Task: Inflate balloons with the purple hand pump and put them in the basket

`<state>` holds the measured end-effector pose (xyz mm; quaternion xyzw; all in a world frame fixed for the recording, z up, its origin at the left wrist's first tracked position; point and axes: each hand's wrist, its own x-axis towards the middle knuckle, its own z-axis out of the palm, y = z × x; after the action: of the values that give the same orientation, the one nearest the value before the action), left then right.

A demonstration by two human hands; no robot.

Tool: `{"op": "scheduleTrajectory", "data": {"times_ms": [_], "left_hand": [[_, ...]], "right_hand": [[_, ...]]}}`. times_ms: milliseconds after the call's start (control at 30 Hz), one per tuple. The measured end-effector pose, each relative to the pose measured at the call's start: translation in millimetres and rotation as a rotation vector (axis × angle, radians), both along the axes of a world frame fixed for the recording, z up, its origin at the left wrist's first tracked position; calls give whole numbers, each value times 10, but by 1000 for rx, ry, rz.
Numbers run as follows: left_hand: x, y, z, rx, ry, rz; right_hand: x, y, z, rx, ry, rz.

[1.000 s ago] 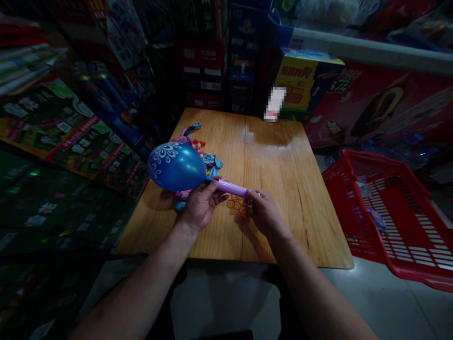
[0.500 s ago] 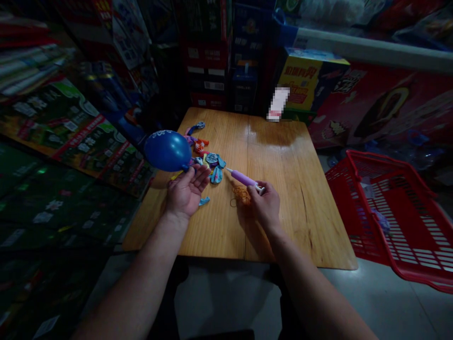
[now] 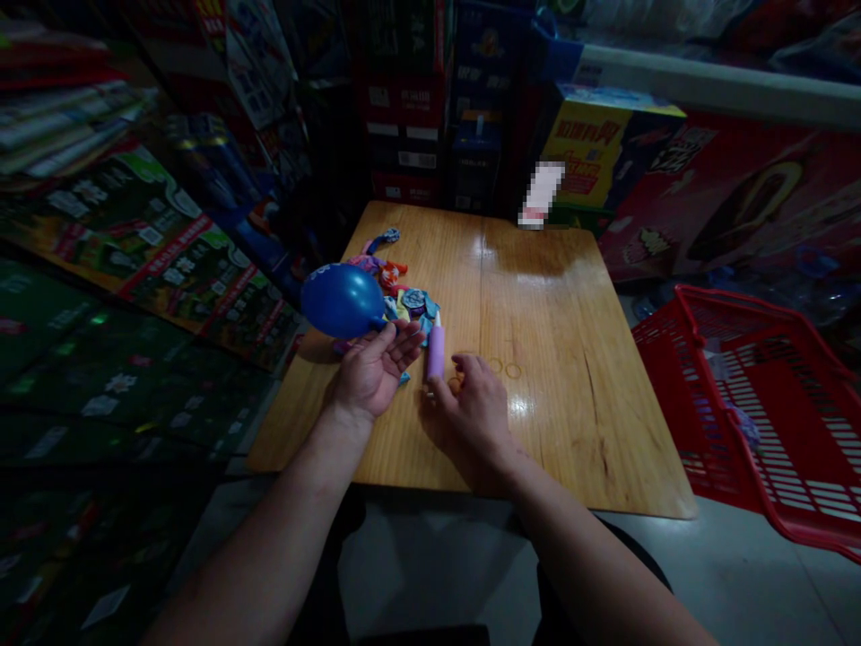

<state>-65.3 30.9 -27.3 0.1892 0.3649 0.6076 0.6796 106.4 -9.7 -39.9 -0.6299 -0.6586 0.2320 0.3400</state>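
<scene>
My left hand pinches the neck of an inflated blue balloon with white print, palm turned up. A purple hand pump with a white nozzle rests on the table, the nozzle pointing away from me. My right hand is just right of the pump, fingers apart and curved, the thumb close to the pump's near end. Whether the thumb touches it I cannot tell. Beneath its fingers lie orange rubber bands, partly hidden. Several uninflated balloons lie piled beyond my left hand.
The wooden table stands in front of me. A red plastic basket is on the right, below the tabletop. Stacked green cartons line the left. A yellow and blue box stands behind the table.
The pump has gone from my right hand to the table, and that hand has opened over the rubber bands. The balloon, still in my left hand, appears slightly farther right.
</scene>
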Motion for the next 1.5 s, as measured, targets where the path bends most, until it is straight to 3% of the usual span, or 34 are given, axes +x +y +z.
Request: {"op": "scheduleTrajectory", "data": {"times_ms": [167, 300, 467, 600, 733, 900, 1100, 1300, 1400, 1500], "left_hand": [[76, -120, 31, 62, -7, -44], [171, -330, 76, 114, 49, -77], [219, -748, 292, 188, 239, -142], [145, -1205, 595, 268, 312, -74], [-3, -1744, 902, 275, 362, -40], [-193, -2365, 1150, 301, 328, -2], [-338, -2921, 1302, 254, 115, -45], [-394, -3295, 1398, 228, -20, -37], [-412, -3468, 1399, 194, 3, -94], [-446, -3672, 1379, 117, 217, -166]], "right_hand": [[46, 7, 113, -192, 528, 112], [-120, -147, 305, -423, 930, 145], [-337, -478, 621, -624, 1299, 165], [-394, -839, 909, -649, 1325, 158], [-473, -1291, 1206, -732, 1417, 249], [-663, -1860, 1468, -716, 1453, 316], [-881, -2392, 1644, -641, 1357, 343], [-1054, -2738, 1757, -458, 1287, 300], [-1079, -2790, 1781, -438, 1217, 243], [-1040, -2764, 1749, -406, 1069, 175]]}}
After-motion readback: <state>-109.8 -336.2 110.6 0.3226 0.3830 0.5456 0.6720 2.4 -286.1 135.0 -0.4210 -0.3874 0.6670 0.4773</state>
